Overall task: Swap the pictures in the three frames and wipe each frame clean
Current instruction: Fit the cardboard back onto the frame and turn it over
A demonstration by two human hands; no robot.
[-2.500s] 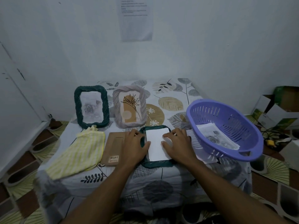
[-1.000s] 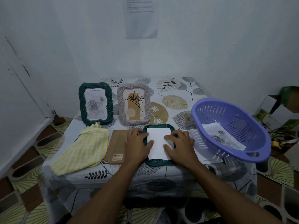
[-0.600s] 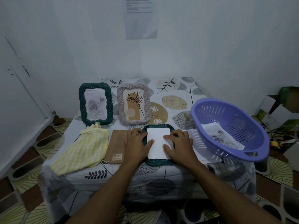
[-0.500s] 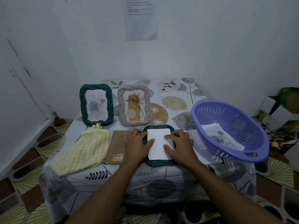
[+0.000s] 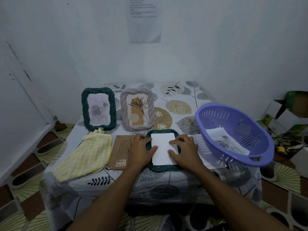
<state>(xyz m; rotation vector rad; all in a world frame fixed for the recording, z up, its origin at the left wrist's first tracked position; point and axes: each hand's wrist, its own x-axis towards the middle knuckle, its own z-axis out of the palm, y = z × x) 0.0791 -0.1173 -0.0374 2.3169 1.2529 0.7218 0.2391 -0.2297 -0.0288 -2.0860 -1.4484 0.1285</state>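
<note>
A dark green frame [image 5: 164,167] lies face down at the table's front, with a white picture sheet [image 5: 162,148] laid in its back. My left hand [image 5: 140,151] rests on the frame's left side, thumb on the sheet. My right hand [image 5: 185,150] presses the sheet's right edge with bent fingertips. A brown backing board [image 5: 118,151] lies just left of the frame. Two frames stand upright behind: a green one [image 5: 98,108] with a rose picture and a grey one [image 5: 137,108] with a flower drawing. A yellow striped cloth [image 5: 85,156] lies at the left.
A purple plastic basket [image 5: 233,134] with a rose picture [image 5: 226,142] inside overhangs the table's right edge. White papers [image 5: 206,157] lie under it. The small table [image 5: 180,99] has a leaf-print cover. Cardboard boxes [image 5: 286,112] sit on the floor at right; walls close in behind and left.
Both hands stay on the face-down frame and sheet; the fingers have shifted only slightly. The camera view has drifted a little.
</note>
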